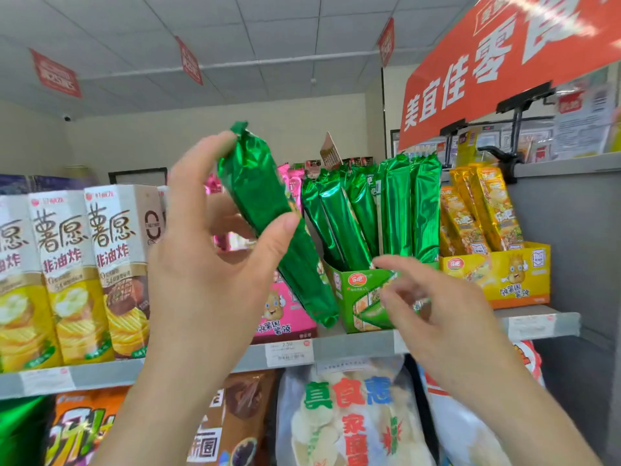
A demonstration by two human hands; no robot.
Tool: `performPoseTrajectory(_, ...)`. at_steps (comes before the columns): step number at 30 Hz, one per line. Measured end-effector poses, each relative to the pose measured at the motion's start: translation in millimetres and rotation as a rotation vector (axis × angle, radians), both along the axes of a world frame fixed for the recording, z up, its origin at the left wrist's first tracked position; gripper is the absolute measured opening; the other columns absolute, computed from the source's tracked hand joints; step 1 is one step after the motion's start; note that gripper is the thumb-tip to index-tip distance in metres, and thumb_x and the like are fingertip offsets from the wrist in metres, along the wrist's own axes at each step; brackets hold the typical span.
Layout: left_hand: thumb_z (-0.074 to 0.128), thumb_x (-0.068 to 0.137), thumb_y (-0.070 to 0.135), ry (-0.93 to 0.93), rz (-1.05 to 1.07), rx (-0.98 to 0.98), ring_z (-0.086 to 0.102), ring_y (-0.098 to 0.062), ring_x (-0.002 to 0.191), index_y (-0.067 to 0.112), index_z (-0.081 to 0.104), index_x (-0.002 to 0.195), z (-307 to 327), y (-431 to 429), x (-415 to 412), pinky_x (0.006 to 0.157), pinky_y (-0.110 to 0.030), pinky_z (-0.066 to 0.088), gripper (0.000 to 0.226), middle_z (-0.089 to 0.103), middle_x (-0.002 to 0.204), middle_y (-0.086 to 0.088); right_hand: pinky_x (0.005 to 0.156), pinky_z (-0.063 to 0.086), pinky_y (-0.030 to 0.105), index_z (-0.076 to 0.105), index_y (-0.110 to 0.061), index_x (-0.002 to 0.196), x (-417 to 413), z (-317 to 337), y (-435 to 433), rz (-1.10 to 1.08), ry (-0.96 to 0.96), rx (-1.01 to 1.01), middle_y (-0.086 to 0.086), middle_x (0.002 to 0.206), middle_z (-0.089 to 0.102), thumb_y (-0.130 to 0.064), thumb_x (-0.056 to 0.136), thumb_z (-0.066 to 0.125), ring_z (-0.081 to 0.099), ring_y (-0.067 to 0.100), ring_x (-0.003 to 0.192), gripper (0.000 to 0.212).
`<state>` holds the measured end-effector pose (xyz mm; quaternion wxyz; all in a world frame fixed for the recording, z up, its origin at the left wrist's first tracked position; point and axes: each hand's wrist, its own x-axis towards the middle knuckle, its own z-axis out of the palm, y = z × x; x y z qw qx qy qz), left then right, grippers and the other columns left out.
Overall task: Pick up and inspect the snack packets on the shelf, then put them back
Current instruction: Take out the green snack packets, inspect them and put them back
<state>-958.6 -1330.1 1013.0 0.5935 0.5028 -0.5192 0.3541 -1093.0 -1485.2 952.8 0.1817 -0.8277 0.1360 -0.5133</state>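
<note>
Left hand [215, 264] pinches green foil packet [268, 210] between thumb and fingers, tilted above shelf [353, 344] front edge for inspection. Right hand [433, 307] empty, half-open, near green display box [359, 297], likely ready to assist.

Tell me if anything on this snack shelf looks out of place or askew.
Only one thing stands out: one green packet is out of its green display box, held tilted in the left hand. The packets left in the box lean unevenly, some slanting left, others upright. The right hand is empty. No damage or spills show.
</note>
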Motion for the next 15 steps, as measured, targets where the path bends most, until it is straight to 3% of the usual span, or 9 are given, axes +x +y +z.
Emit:
performPoseTrajectory(3,0.074,0.083,0.029,-0.040,0.003,-0.098,0.069,-0.011,0.086,0.036,0.037,0.134,19.1,-2.1,-0.7,0.062,-0.016,0.051,0.063,0.070,0.093,0.016,0.084,0.045,0.037,0.059,-0.020,0.124,22.6,62.5,-3.4,-0.274,-0.171,-0.410,0.000,0.106,0.061,-0.027,0.087,0.061,0.055,0.021,0.101,0.037)
performPoseTrajectory(6,0.075,0.083,0.024,-0.092,0.026,-0.127,0.068,-0.007,0.085,0.034,0.036,0.136,32.6,-9.1,-3.7,0.067,-0.017,0.051,0.067,0.068,0.094,0.017,0.100,0.036,0.048,0.043,-0.029,0.140,48.1,97.9,-5.7,-0.385,0.048,-0.559,0.004,0.138,0.046,-0.042,0.084,0.061,0.037,0.025,0.132,0.061)
performPoseTrajectory(8,0.075,0.082,0.023,-0.108,0.040,-0.106,0.067,-0.006,0.086,0.034,0.036,0.135,37.2,-14.9,-5.6,0.070,-0.016,0.050,0.067,0.067,0.094,0.016,0.108,0.023,0.052,0.036,-0.036,0.142,57.8,104.7,-13.7,-0.424,0.221,-0.606,-0.001,0.152,0.033,-0.049,0.084,0.056,0.020,0.021,0.145,0.063)
performPoseTrajectory(10,0.075,0.082,0.025,-0.095,0.040,-0.098,0.066,-0.001,0.083,0.037,0.035,0.134,42.5,-20.6,-6.7,0.067,-0.017,0.052,0.066,0.068,0.094,0.016,0.108,0.016,0.055,0.046,-0.037,0.135,58.5,108.3,-27.3,-0.464,0.274,-0.624,-0.004,0.151,0.037,-0.051,0.086,0.055,0.018,0.017,0.146,0.053)
performPoseTrajectory(13,0.075,0.082,0.023,-0.083,0.050,-0.091,0.064,0.004,0.082,0.035,0.036,0.134,50.1,-33.2,-5.4,0.069,-0.003,0.043,0.066,0.068,0.094,0.015,0.104,0.018,0.052,0.060,-0.031,0.122,46.8,112.4,-46.6,-0.510,0.216,-0.628,-0.009,0.132,0.058,-0.051,0.087,0.058,0.037,0.014,0.137,0.041)
performPoseTrajectory(15,0.075,0.082,0.025,-0.069,0.054,-0.055,0.065,0.000,0.080,0.034,0.037,0.134,53.8,-45.2,-5.1,0.071,-0.009,0.047,0.065,0.069,0.092,0.014,0.103,0.019,0.050,0.062,-0.030,0.121,37.8,115.7,-56.7,-0.489,0.209,-0.607,-0.009,0.122,0.064,-0.049,0.087,0.060,0.047,0.014,0.129,0.039)
